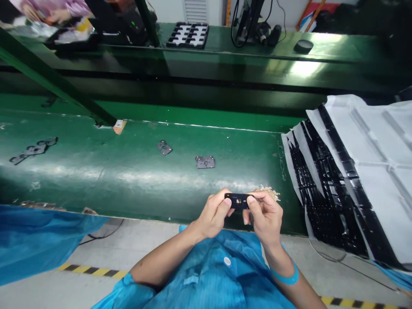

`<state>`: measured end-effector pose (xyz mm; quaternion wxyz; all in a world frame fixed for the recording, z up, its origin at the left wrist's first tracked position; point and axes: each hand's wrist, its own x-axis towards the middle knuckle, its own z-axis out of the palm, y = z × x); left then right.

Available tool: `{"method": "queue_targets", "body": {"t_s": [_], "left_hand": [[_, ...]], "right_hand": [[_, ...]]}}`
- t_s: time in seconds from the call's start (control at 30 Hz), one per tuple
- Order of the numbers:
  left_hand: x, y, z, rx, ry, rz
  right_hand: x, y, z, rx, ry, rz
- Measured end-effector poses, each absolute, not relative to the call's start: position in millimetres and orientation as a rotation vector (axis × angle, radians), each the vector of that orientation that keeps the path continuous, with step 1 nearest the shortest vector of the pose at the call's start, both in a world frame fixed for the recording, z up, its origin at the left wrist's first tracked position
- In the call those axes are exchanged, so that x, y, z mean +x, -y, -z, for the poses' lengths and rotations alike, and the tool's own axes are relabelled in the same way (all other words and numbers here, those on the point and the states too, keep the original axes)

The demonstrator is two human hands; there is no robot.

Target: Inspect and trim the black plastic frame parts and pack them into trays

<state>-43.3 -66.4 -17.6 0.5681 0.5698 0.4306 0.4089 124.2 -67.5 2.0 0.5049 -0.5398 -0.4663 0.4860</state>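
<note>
Between my two hands is a small black rectangular plastic part (238, 201) with openings in its middle, held level above the front edge of the green bench (135, 184). My left hand (216, 213) pinches its left end, thumb on top. The right end is gripped by my right hand (265, 212), its thumb pressing on the upper face. Just behind my right hand lies a small heap of thin beige pieces (270, 192), partly covered by the fingers. Farther back on the bench rest two flat dark grey parts, one plate (205, 162) and another plate (164, 147).
Several linked dark parts (34, 150) lie at the left. On the right, white sheets (383, 141) and black trays (328, 197) are stacked. A green post (61, 81) slants across the left. Beyond stand a black tray (188, 35) and a person's hands (59, 16).
</note>
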Motion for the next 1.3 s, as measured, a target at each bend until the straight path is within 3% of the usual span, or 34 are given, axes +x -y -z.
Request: {"method": "queue_targets", "body": {"t_s": [0.3,0.5,0.8,1.3], "left_hand": [[-38,68,17,1.276,-1.101,-1.076],[-35,69,17,1.073,-1.185,-1.071],[-42,77,3,1.013,-1.157,-0.990],[-62,75,6,0.995,-1.251,-1.017]], "right_hand": [[126,75,6,-1.210,1.222,-1.139],[130,83,12,-1.140,1.519,-0.920],[126,68,-4,-1.208,1.140,-1.488],[109,63,-6,-1.161,1.206,-1.498]]}}
